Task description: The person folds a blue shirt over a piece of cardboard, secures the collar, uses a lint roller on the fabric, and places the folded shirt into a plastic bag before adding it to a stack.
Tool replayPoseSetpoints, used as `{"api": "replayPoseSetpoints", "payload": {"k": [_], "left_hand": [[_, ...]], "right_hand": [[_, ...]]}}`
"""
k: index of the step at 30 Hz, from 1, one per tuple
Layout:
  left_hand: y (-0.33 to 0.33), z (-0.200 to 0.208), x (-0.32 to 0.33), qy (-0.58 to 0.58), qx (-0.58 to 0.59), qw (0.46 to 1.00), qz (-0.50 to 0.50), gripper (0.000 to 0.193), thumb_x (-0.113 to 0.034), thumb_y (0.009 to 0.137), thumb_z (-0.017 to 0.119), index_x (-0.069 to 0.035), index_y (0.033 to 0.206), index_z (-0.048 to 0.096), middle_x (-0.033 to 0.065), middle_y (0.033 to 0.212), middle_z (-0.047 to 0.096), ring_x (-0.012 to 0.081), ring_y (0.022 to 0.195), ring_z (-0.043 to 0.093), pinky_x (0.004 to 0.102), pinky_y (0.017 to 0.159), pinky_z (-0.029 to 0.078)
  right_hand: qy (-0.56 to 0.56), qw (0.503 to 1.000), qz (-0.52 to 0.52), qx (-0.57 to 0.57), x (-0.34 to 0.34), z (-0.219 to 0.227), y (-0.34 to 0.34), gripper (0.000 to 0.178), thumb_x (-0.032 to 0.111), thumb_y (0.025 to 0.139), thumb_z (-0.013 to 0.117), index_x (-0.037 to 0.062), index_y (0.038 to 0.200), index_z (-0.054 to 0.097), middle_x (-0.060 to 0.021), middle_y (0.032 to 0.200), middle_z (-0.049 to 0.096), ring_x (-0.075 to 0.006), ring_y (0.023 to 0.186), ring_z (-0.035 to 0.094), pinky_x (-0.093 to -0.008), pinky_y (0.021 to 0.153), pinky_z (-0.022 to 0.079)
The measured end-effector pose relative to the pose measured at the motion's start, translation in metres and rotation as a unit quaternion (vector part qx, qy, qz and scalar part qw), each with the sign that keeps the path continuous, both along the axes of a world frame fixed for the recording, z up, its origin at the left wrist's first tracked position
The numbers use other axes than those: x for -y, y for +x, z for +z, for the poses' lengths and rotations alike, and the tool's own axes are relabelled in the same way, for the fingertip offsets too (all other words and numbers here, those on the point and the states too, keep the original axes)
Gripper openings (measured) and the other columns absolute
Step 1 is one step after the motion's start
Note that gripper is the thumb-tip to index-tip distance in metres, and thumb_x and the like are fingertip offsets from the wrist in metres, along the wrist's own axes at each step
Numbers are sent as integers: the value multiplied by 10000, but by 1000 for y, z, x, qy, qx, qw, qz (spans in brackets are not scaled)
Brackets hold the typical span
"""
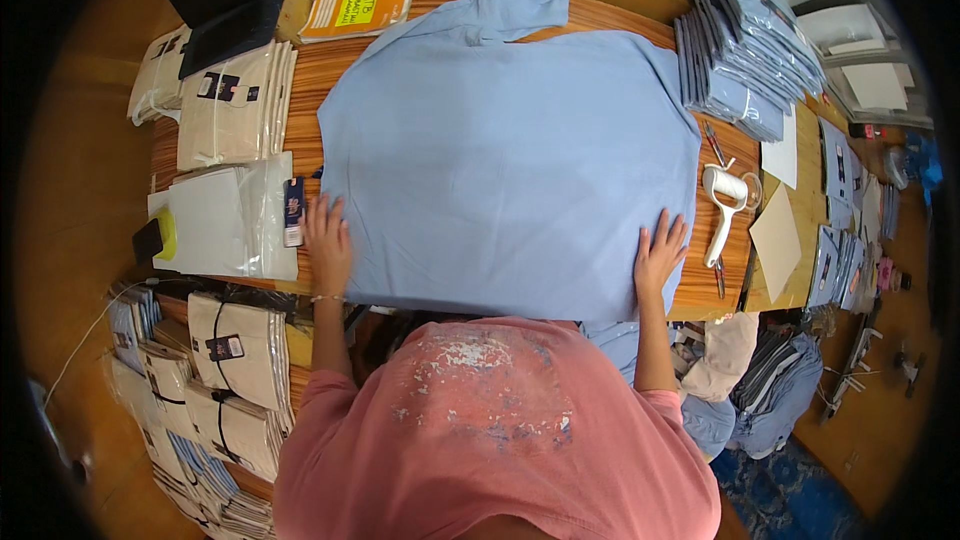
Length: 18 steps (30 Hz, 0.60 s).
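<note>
A light blue shirt (500,160) lies spread over the wood-grain table, one sleeve stretched toward the far edge. My left hand (327,245) rests flat at its near left edge, fingers extended. On the opposite side, my right hand (660,252) lies with fingers spread on the cloth near its right edge. Neither hand grips anything. Just left of my left hand is a dark tag (293,210). A white lint roller (722,202) lies beyond the shirt's right edge, with a pen (714,143) above it.
Bagged blue shirts (750,40) are stacked at the far right. Packed beige garments (235,110) and clear plastic bags with white sheets (215,225) line the left side. An orange packet (358,8) sits at the back. More beige bundles (235,340) stand at lower left.
</note>
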<state>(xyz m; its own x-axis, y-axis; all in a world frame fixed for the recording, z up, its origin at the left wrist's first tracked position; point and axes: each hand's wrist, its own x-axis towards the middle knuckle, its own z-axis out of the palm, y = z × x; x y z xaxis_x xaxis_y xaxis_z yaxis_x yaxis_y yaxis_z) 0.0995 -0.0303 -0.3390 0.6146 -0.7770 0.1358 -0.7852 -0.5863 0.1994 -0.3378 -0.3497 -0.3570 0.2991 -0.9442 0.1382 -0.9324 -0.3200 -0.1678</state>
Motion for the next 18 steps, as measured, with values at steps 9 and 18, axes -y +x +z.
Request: {"api": "replayPoseSetpoints", "payload": {"k": [9,18], "left_hand": [[33,-12,-16,-139,87,983,-79,367,-175,889,528,-30,1226,533,202,1354,413,370,1253,356,502,1034,242],[-43,-6,48,-225,-123,966,-39,279,-15,866,495,35,1139,528,193,1104,552,330,1079,500,397,947,380]], "right_hand": [[-42,997,-31,63,-16,10,-29,534,347,873,544,95,1331,434,-191,1398,346,-338,1319,286,-526,1063,190],[-141,970,-184,77,27,26,-169,290,125,799,580,-9,1057,584,-192,1029,582,-360,1001,524,-433,907,380]]}}
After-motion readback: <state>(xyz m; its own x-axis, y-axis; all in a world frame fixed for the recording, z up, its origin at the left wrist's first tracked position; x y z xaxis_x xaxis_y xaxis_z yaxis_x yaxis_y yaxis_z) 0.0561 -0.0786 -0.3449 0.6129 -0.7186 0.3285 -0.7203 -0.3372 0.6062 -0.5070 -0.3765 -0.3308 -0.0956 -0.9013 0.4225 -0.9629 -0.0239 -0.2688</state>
